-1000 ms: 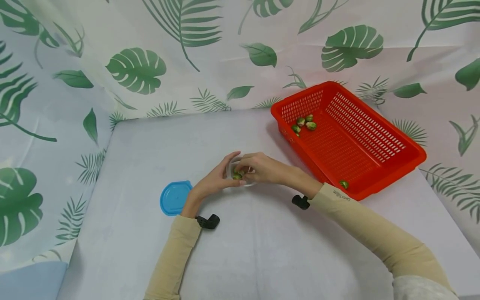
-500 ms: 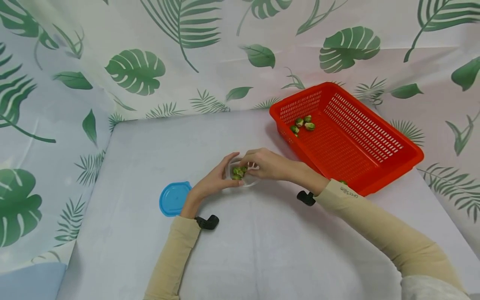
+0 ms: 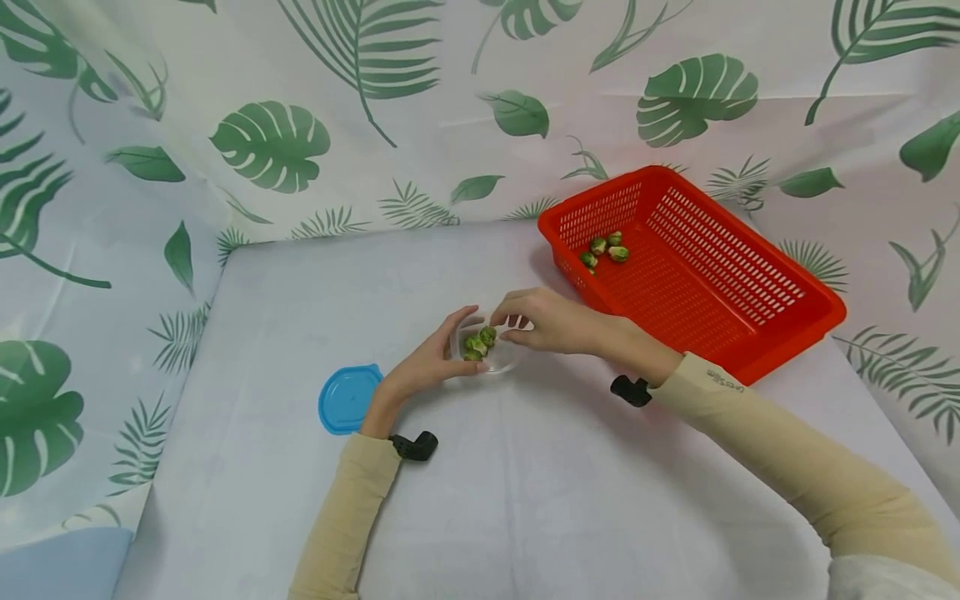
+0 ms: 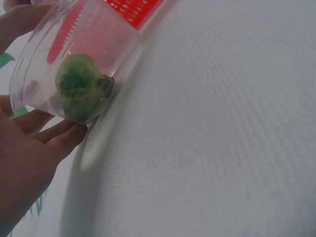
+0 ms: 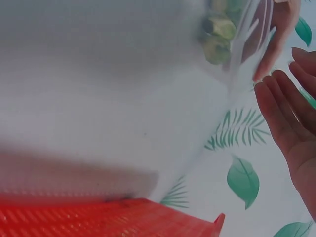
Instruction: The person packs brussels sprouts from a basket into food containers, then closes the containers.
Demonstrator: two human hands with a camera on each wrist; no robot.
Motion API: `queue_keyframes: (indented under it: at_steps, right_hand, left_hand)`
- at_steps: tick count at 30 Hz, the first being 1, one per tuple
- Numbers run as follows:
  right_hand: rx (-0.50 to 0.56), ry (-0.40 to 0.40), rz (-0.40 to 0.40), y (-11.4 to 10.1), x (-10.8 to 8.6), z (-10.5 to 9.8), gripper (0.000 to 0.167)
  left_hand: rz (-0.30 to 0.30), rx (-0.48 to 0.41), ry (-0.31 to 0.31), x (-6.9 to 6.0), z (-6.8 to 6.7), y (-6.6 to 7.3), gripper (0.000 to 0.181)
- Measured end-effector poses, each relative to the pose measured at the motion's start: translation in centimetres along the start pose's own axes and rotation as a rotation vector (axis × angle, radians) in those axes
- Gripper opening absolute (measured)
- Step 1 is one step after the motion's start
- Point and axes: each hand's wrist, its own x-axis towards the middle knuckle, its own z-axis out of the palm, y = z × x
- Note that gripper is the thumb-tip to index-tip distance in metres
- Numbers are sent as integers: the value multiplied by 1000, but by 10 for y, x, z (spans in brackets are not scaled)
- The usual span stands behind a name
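1. The left hand (image 3: 429, 360) wraps round the clear plastic tub (image 3: 504, 358), thumb along its near side and fingers along its far side. The tub's mouth faces up; whether its base sits flat cannot be told.
2. The right hand (image 3: 553, 323) is over the tub's right rim, fingers bent a little and thumb apart from them; nothing shows between them, so it looks empty.
3. Three Brussels sprouts (image 3: 476, 343) show inside the tub, bunched toward its left side, the nearest just beside the right thumb.
4. The relation that seems to count most: a loose group of sprouts (image 3: 618, 253) lies far and right of the tub, in the corner of the red perforated basket (image 3: 675, 292). The right hand is the nearer one.
5. The basket is right of the tub, its long axis running from far left to near right; its raised wall stands between tub and group.
6. Left and near of the tub lies the blue lid (image 3: 348, 400), beside the left wrist. Bare table (image 3: 300, 292) spreads left of the tub and in front of it.
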Motion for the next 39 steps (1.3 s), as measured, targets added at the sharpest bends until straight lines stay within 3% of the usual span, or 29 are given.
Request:
queue_keyframes:
  at_steps: [23,39]
  right_hand:
    - [1,14,62,-2,-15,-28,25]
    - [-59,49,71,2,-25,-42,24]
  left_hand:
    - [6,8,7,1,1,1,93]
    - [4,23,8,0,2,2,93]
